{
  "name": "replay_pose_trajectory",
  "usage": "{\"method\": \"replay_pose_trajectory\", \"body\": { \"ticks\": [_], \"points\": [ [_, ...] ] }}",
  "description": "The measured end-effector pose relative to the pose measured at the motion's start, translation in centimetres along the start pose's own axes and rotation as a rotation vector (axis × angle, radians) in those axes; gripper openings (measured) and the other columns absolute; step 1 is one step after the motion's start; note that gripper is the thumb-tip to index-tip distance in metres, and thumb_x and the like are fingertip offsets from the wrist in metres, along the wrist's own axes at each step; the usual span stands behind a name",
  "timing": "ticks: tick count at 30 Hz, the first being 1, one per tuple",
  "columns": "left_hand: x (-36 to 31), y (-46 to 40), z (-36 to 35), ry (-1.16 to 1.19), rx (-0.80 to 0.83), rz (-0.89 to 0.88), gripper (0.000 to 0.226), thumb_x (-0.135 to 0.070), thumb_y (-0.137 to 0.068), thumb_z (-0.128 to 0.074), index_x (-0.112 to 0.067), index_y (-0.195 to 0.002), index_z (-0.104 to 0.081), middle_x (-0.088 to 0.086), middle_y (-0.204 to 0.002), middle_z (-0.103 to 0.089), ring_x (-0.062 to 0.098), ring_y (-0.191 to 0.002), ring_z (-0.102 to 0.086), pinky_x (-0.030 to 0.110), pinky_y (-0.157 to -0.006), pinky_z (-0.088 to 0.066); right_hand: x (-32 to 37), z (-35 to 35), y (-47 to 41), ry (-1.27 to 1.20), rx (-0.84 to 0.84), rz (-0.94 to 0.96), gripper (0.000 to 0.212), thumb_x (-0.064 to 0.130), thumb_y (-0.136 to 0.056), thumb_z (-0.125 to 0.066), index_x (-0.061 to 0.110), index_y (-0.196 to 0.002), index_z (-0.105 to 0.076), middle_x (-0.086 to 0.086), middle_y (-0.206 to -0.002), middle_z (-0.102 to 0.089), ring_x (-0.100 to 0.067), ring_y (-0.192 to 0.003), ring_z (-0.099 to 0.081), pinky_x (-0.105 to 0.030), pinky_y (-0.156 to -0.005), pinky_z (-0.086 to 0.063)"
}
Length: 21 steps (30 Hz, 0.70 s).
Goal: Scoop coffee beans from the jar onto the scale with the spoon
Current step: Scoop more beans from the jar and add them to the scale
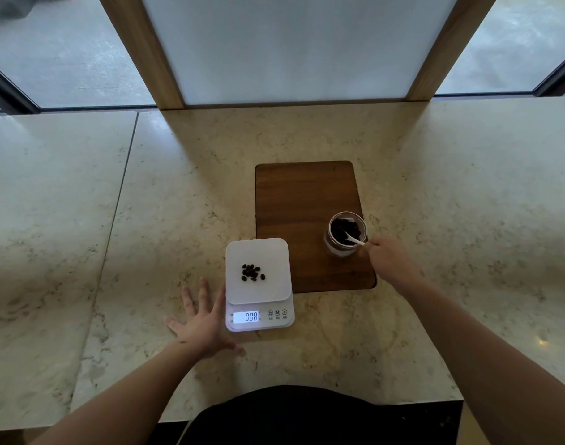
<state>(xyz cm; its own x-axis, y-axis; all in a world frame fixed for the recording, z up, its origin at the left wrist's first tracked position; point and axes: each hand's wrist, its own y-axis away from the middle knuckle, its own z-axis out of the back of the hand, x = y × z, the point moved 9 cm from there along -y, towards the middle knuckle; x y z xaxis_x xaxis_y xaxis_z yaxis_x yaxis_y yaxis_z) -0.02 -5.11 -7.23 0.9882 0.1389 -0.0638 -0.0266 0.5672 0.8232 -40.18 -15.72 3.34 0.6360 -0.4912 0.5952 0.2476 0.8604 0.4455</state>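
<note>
Progress: dark coffee beans (252,272) lying on white square scale (258,271), more scooping likely | right hand (388,260) fingers clamping white plastic spoon (355,239), dipping into glass jar (345,234) at two o'clock | left hand (204,322) fingers spreading flat on counter (403,316)

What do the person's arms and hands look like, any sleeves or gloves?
Both forearms are bare up to the frame edge, with no sleeves in view. The left hand and right hand wear no gloves; no rings, watch or markings are visible.
</note>
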Motion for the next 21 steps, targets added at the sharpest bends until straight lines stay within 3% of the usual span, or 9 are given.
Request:
{"method": "replay_pose_trajectory", "body": {
  "ticks": [8, 12, 21],
  "points": [
    [0.0, 0.0, 0.1, -0.007, -0.005, 0.018, 0.156, -0.092, -0.048, -0.073, -0.05, -0.133, 0.051, -0.002, -0.139, 0.066, 0.038, -0.124, 0.062, 0.089, -0.105, 0.002, -2.0, -1.0, 0.1, -0.239, 0.056, -0.146, 0.032, 0.02, -0.093, -0.046, 0.012, -0.07, -0.068, 0.006, -0.042, -0.038, -0.014, -0.041, -0.038, -0.026, -0.042, -0.029],
    [0.1, 0.1, 0.2, -0.01, -0.005, 0.029, 0.156, -0.093, -0.047, -0.072, -0.05, -0.139, 0.047, -0.001, -0.145, 0.062, 0.04, -0.129, 0.058, 0.089, -0.105, 0.0, -2.6, -1.5, 0.2, -0.335, 0.089, -0.195, 0.032, 0.018, -0.096, -0.044, 0.01, -0.072, -0.065, 0.003, -0.044, -0.034, -0.012, -0.036, -0.032, -0.022, -0.036, -0.023],
    [-0.6, 0.9, 0.5, -0.009, 0.002, 0.015, 0.154, -0.086, -0.055, -0.076, -0.046, -0.146, 0.041, 0.002, -0.15, 0.058, 0.041, -0.133, 0.054, 0.088, -0.107, -0.002, -2.9, -2.1, 0.4, -0.473, 0.13, -0.245, 0.031, 0.013, -0.097, -0.043, 0.005, -0.075, -0.063, 0.0, -0.051, -0.032, -0.011, -0.038, -0.027, -0.022, -0.038, -0.018]
  ]
}}
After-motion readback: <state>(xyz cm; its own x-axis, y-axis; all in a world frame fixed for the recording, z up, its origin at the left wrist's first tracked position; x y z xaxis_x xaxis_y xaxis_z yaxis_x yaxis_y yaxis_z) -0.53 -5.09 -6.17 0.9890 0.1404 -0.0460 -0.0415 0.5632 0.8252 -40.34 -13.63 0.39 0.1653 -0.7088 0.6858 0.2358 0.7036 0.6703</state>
